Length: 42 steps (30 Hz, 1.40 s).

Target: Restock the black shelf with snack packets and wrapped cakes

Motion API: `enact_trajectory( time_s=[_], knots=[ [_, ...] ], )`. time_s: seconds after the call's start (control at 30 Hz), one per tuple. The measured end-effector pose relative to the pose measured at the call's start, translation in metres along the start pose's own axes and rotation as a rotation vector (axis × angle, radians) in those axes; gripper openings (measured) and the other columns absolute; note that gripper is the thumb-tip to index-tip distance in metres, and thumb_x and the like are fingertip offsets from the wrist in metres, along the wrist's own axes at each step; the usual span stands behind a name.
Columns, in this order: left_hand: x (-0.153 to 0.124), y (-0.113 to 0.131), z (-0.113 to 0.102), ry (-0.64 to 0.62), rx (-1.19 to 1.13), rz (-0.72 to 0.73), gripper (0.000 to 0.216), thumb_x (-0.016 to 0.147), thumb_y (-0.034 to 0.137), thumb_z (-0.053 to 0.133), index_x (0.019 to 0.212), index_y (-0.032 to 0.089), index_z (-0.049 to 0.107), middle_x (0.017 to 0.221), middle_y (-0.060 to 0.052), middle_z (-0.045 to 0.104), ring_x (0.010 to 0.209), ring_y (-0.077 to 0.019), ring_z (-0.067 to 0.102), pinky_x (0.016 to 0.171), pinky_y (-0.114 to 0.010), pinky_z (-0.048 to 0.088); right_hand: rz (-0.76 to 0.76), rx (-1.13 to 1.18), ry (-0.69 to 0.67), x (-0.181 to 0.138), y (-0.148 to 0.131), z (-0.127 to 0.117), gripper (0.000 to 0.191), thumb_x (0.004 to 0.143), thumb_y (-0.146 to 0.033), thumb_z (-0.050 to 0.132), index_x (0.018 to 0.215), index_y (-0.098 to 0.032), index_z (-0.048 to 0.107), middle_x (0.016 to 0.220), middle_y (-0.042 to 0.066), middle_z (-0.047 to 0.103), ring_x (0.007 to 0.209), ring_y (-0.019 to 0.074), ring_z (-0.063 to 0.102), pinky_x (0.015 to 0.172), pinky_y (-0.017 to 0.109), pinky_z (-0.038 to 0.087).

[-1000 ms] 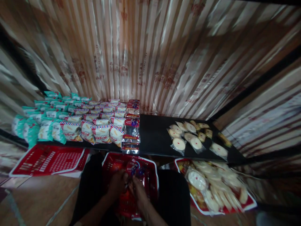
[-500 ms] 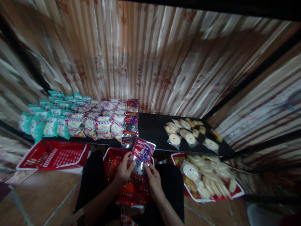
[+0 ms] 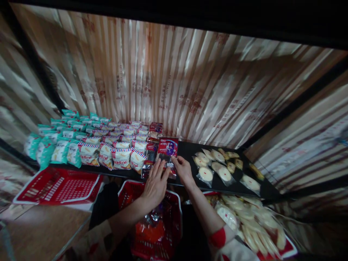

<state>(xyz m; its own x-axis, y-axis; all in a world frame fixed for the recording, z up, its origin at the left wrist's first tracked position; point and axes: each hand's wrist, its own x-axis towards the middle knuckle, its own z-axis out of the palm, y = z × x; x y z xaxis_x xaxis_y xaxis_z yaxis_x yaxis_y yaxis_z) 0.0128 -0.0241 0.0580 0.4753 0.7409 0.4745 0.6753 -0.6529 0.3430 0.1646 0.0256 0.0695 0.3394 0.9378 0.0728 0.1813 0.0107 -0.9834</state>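
Note:
A dark red snack packet (image 3: 168, 145) with white lettering and a purple figure lies at the front of the black shelf (image 3: 186, 154). My right hand (image 3: 183, 170) pinches its right edge between thumb and fingers. Stretched flat, the fingers of my left hand (image 3: 156, 183) rest over its lower left part. Similar dark red packets (image 3: 156, 129) lie in a column just left of and behind it. White puffed snack bags (image 3: 121, 158) stand beside that column. Below my hands is a red basket (image 3: 178, 214) holding shiny packets and something orange.
Turquoise bags (image 3: 60, 150) fill the shelf's left end. Flat round wrapped items (image 3: 204, 174) lie on its right part. A red basket (image 3: 57, 186) sits lower left, another heaped with pale wrapped items (image 3: 252, 224) lower right. A dark beam (image 3: 190, 14) crosses overhead.
Both hands have moved forward and up from above the middle basket, bringing the packet onto the shelf. My left hand has loosened from its grip and now lies flat on the packet.

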Motion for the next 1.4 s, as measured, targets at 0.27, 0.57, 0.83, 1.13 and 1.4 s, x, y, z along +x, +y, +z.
enact_trajectory(
  time_s=[0.27,0.57,0.83,1.13,1.4],
  knots=[
    [0.050,-0.017,0.028,0.021,-0.035,-0.215,0.062,0.075,0.011,0.049,0.135,0.008,0.034,0.147,-0.021,0.025,0.138,-0.0328,0.016,0.108,-0.054,0.027,-0.079,-0.367,-0.020,0.069,-0.012,0.035,0.037,0.073,-0.050,0.051,0.064,-0.016,0.063,0.059,0.001,0.062,0.055,0.0122,0.051,0.053,0.022,0.035],
    [0.076,-0.038,0.040,0.098,-0.062,-0.317,0.060,0.075,0.012,0.047,0.134,0.006,0.035,0.146,-0.022,0.028,0.138,-0.0319,0.016,0.109,-0.054,0.026,-0.121,-0.625,-0.042,0.106,-0.017,0.059,0.024,0.078,-0.034,0.053,0.084,-0.016,0.067,0.077,0.005,0.069,0.071,0.0158,0.061,0.063,0.023,0.042],
    [0.083,-0.053,0.050,0.137,-0.009,-0.333,0.056,0.076,0.010,0.044,0.132,0.007,0.039,0.146,-0.021,0.027,0.138,-0.0316,0.018,0.107,-0.054,0.027,-0.101,-0.703,-0.012,0.113,-0.011,0.072,0.042,0.078,-0.027,0.056,0.118,-0.017,0.052,0.089,0.009,0.069,0.082,0.0215,0.065,0.072,0.029,0.046],
    [0.085,-0.066,0.059,0.118,0.038,-0.321,0.055,0.076,0.008,0.041,0.130,0.004,0.041,0.142,-0.022,0.035,0.136,-0.0299,0.024,0.108,-0.051,0.026,-0.176,-0.887,-0.027,0.107,-0.012,0.075,0.030,0.081,-0.032,0.050,0.107,-0.021,0.061,0.100,0.010,0.062,0.093,0.0235,0.058,0.076,0.032,0.044],
    [0.083,-0.068,0.056,0.097,0.074,-0.280,0.048,0.076,0.010,0.044,0.123,0.007,0.049,0.136,-0.020,0.044,0.133,-0.0298,0.031,0.108,-0.051,0.025,-0.494,-0.880,-0.119,0.123,-0.006,0.081,0.028,0.083,-0.023,0.048,0.104,-0.019,0.066,0.122,0.010,0.056,0.118,0.0241,0.043,0.102,0.039,0.031]
  ],
)
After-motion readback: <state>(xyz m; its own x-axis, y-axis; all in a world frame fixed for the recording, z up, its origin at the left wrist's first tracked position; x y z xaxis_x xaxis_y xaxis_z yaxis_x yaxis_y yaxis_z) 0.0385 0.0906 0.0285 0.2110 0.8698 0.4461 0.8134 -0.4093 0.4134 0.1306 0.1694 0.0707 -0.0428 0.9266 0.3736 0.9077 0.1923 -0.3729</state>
